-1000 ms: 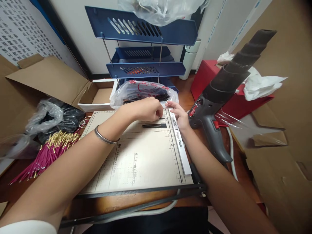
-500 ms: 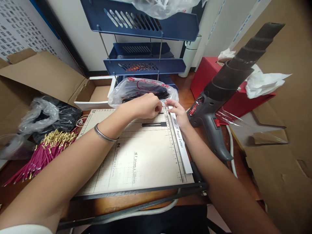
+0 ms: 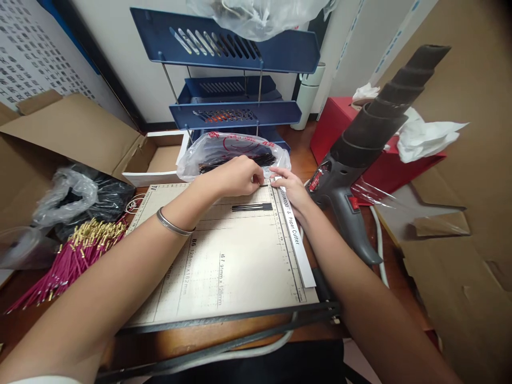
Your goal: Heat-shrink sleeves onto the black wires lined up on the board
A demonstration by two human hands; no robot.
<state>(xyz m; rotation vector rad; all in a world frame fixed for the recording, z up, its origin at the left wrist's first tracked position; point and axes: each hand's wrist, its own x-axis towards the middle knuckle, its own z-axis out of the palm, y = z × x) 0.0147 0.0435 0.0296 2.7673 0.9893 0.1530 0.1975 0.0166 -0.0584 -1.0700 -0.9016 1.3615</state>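
My left hand [image 3: 240,176] wears a silver bangle at the wrist and is closed in a pinch at the far right of the paper cutter board [image 3: 244,266]. A short dark end of a thin black cord [image 3: 264,185] shows at its fingertips; the hand hides the rest. Across from it, my right hand [image 3: 291,188] lies over the top of the cutter's white rail [image 3: 298,248], fingers apart and stretched toward the left fingertips. Just below them, several thin black cords [image 3: 252,207] lie side by side on the board, their thicker ends toward the ruler.
Behind the board sits a clear plastic bag [image 3: 192,157] of black cords, under a blue tiered rack [image 3: 240,113]. A grey heat gun [image 3: 348,181] stands right, beside a red tissue box [image 3: 332,114]. Magenta cords with gold tips [image 3: 80,256] and a cardboard box [image 3: 80,133] occupy the left.
The view has shifted slightly. Both hands stay at the far right of the board, with the left still pinched; the cords on the board have not moved.
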